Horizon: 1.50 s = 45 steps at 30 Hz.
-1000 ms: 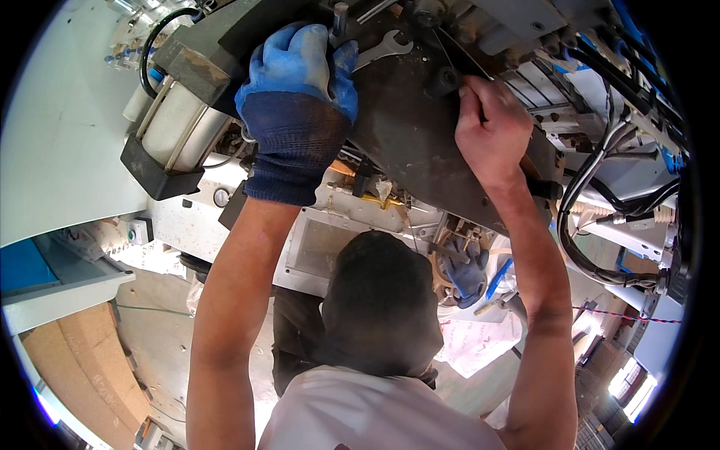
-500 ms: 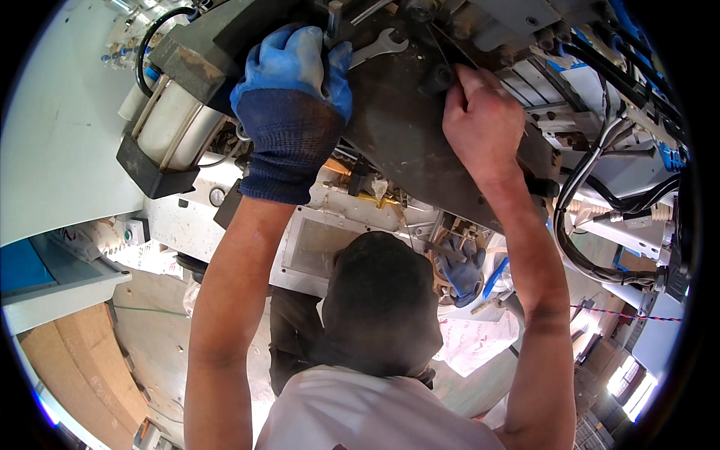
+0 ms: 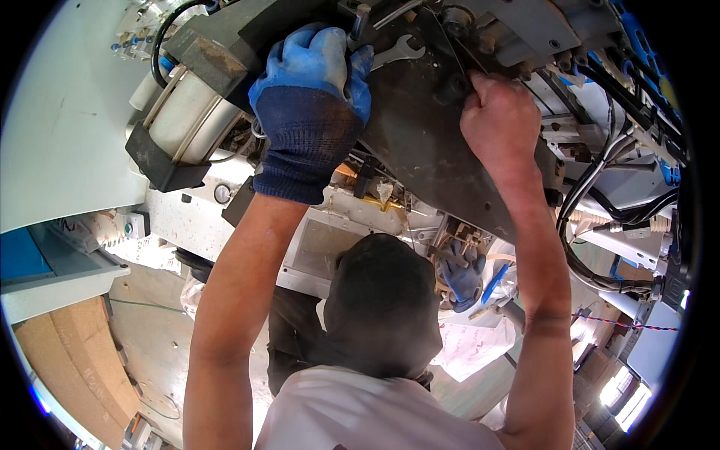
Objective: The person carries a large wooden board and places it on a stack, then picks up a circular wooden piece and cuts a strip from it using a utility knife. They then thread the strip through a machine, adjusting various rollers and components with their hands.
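My left hand (image 3: 311,67), in a blue coated glove with a dark knit cuff, is closed at the upper edge of a dark metal plate (image 3: 409,135). The jaw end of an open-end wrench (image 3: 401,52) sticks out past its thumb; the gloved fingers hide the handle. An upright metal pin (image 3: 360,21) stands beside those fingers. My bare right hand (image 3: 501,112) makes a fist over the plate's right part. A thin metal rod (image 3: 448,41) slants down to its fingertips, whose grip is partly hidden. Close by that fist is a dark round knob (image 3: 451,88).
A pale cylinder (image 3: 187,124) with dark end blocks flanks my left hand. Black cables (image 3: 581,202) hang beside my right forearm. Below the plate are a gauge (image 3: 223,193), a blue glove (image 3: 461,281) and a white bag (image 3: 472,345). A dark cap (image 3: 384,304) shows between my arms.
The whole view has shifted, so the machine and both hands sit slightly farther right. My right fist has turned a little beside the knob; the left hand keeps its place by the wrench.
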{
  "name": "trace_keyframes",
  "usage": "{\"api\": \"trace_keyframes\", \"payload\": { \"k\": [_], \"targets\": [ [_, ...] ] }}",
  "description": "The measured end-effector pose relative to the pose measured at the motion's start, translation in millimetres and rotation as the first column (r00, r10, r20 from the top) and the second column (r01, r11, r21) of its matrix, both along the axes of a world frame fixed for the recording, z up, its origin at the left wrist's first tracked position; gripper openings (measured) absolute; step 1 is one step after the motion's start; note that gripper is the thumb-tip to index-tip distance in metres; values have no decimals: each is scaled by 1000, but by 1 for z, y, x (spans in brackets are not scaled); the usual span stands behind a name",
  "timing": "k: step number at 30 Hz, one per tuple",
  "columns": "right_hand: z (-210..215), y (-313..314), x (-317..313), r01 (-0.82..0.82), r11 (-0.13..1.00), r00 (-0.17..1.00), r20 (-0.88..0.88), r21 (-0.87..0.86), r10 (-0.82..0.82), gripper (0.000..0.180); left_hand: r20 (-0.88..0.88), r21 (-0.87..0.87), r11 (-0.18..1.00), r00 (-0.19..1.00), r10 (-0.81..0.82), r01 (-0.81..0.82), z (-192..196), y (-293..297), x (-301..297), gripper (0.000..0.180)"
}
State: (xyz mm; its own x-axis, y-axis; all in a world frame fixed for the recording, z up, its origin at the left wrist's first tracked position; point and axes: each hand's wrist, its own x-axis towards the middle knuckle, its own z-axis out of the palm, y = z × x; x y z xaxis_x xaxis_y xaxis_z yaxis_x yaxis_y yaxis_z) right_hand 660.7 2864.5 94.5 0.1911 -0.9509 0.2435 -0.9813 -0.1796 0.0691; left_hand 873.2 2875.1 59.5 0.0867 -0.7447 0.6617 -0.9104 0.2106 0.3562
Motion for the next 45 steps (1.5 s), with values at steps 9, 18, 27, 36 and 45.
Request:
{"api": "trace_keyframes", "payload": {
  "k": [9, 18, 27, 36, 45],
  "targets": [
    [-1, 0, -8, -165, 980, 986, 1, -109, 166, 4, -12, -12, 1000, 1000, -14, 14, -1, -1, 1, 23],
    [4, 1, -4, -116, 988, 993, 8, -100, 117, 2, -2, -17, 1000, 1000, -15, 15, -1, -1, 2, 24],
    [10, -10, -3, -223, 972, 971, -105, -81, 214, 6, 7, 3, 1000, 1000, -8, 8, 2, 0, 1, 24],
    [19, 5, -4, -129, 985, 986, -94, 111, 140, 16, -19, 19, 1000, 1000, -6, 6, 3, 1, 0, 23],
    [4, 2, -5, -160, 987, 985, -70, -32, 157, 14, -29, 38, 999, 1000, -6, 7, 2, 1, -1, 22]
  ]
}}
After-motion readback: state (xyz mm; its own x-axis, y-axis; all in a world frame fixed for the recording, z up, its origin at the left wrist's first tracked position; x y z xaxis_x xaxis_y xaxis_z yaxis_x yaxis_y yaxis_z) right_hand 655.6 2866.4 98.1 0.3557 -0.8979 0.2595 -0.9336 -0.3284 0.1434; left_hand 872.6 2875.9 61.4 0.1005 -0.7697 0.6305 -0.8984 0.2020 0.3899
